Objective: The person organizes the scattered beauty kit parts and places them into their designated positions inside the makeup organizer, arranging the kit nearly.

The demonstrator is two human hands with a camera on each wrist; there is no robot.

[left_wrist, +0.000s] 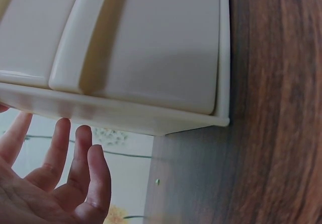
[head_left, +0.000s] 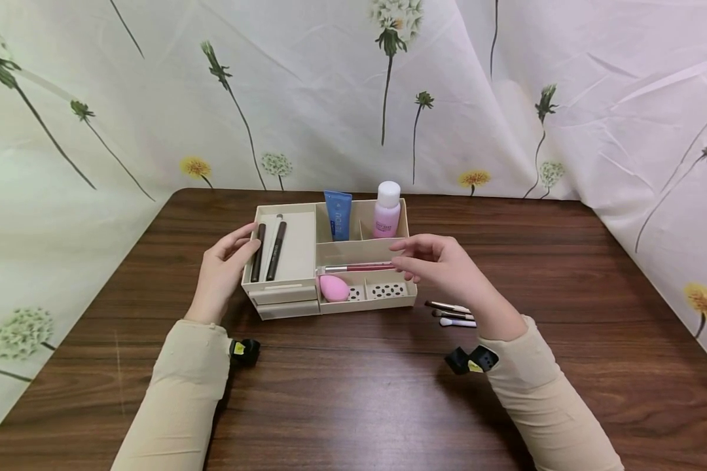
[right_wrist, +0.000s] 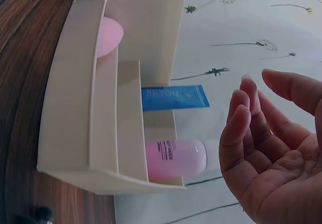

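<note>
A cream desk organizer (head_left: pixel 289 293) stands on the table. My left hand (head_left: pixel 220 275) is at its left side, thumb at the top rim; in the left wrist view, loosely extended fingers (left_wrist: pixel 80 156) lie along the outer wall. Two dark pens and a pale one (head_left: pixel 277 252) lie in the left tray. My right hand (head_left: pixel 442 261) hovers over the right end, and its wrist view shows nothing between thumb and fingers. Below it, a red-handled brush (head_left: pixel 359 267) lies in the middle compartment. A pink makeup sponge (head_left: pixel 333 288) sits in the front compartment.
A blue tube (head_left: pixel 338 216) and a pink bottle with a white cap (head_left: pixel 387 212) stand in the organizer's back compartments. Several small brushes (head_left: pixel 455 314) lie on the table right of it, beside my right forearm. A floral cloth (head_left: pixel 330 98) hangs behind the table.
</note>
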